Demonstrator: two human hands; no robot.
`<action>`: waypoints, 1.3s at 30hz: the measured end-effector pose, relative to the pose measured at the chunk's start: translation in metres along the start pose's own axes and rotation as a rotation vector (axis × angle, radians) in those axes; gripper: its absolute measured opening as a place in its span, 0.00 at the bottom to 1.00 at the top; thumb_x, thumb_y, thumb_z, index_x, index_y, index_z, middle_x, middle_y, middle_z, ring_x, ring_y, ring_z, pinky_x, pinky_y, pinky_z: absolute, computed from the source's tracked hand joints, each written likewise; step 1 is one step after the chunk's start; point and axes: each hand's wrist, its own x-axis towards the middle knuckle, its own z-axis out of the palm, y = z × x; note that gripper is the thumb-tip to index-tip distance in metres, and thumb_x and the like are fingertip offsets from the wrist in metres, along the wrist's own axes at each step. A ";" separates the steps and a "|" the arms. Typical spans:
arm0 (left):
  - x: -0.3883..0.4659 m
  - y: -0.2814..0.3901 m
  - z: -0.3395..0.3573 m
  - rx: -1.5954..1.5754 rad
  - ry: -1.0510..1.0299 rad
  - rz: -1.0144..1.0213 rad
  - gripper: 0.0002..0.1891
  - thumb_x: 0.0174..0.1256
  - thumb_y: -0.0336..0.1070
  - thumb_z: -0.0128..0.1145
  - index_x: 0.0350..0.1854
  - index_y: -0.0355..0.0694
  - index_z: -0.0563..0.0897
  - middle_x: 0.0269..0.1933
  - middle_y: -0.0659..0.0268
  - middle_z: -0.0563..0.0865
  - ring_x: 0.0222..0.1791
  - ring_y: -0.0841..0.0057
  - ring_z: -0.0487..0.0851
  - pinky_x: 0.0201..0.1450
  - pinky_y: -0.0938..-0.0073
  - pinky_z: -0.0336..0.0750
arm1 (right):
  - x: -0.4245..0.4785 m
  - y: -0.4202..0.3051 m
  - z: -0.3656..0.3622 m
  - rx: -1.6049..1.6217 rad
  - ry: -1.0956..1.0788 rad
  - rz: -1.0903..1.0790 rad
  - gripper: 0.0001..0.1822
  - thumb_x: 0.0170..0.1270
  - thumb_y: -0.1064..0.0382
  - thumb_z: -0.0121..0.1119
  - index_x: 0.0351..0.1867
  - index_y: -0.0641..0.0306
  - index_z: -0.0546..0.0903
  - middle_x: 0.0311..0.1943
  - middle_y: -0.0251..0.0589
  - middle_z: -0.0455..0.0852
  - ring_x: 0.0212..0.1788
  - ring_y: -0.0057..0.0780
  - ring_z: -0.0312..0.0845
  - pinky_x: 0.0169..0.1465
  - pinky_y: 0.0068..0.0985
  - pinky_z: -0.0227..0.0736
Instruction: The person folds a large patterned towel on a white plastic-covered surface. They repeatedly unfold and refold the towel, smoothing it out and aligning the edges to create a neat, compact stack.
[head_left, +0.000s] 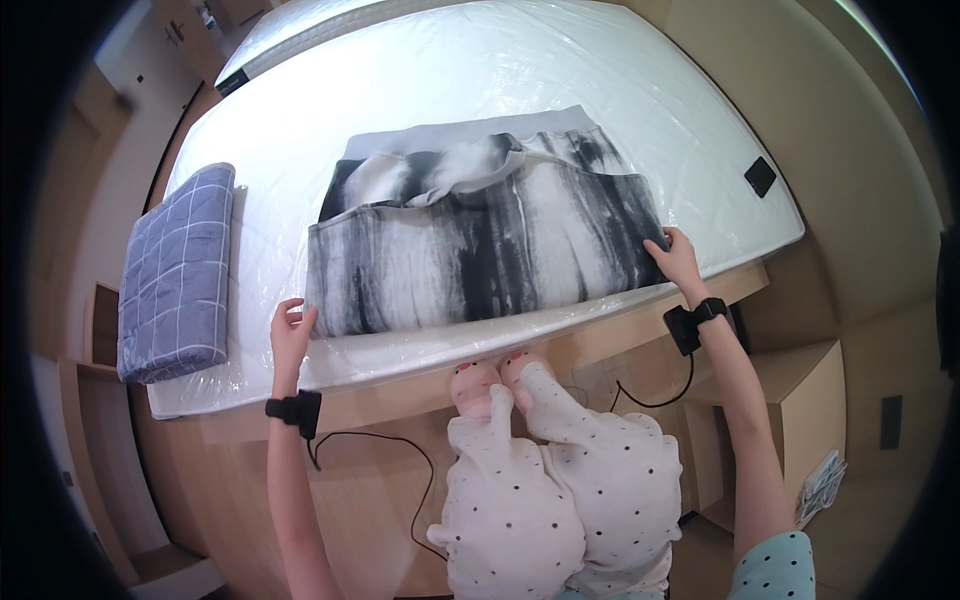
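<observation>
A black, white and grey streaked cloth (480, 262) lies folded on the plastic-wrapped mattress (285, 150). Its front layer is spread fairly flat, while the layer behind is rumpled and a plain grey strip shows along the far side. My left hand (291, 334) pinches the cloth's left edge close to the near corner. On the opposite side, my right hand (677, 259) grips the right edge between thumb and fingers. Each wrist wears a black strapped device with a cable.
A folded blue checked quilt (180, 277) rests at the mattress's left end. A black phone (760, 177) lies near the right end. Wooden cabinets (806, 405) flank the bed frame (585, 337). Dark cables (427, 465) hang beside my legs.
</observation>
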 end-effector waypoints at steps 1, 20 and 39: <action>0.001 0.000 0.000 -0.086 -0.010 -0.088 0.17 0.53 0.35 0.62 0.45 0.39 0.76 0.25 0.72 0.79 0.24 0.87 0.72 0.27 0.84 0.66 | -0.001 0.004 0.001 0.089 -0.003 0.038 0.20 0.51 0.61 0.62 0.44 0.70 0.75 0.25 0.43 0.80 0.26 0.25 0.74 0.34 0.22 0.70; -0.041 0.063 0.087 0.741 -0.222 0.815 0.41 0.36 0.15 0.47 0.63 0.45 0.64 0.65 0.56 0.63 0.66 0.58 0.59 0.65 0.59 0.56 | -0.069 -0.127 0.020 -0.260 -0.367 -0.843 0.43 0.35 0.76 0.56 0.62 0.58 0.62 0.64 0.46 0.58 0.67 0.44 0.51 0.65 0.42 0.51; -0.053 0.069 -0.107 0.005 -0.362 0.211 0.03 0.53 0.23 0.56 0.30 0.32 0.79 0.27 0.70 0.80 0.30 0.87 0.76 0.31 0.86 0.70 | -0.034 -0.074 -0.158 0.101 -0.297 -0.333 0.12 0.45 0.72 0.64 0.35 0.66 0.82 0.29 0.45 0.84 0.29 0.30 0.79 0.34 0.21 0.72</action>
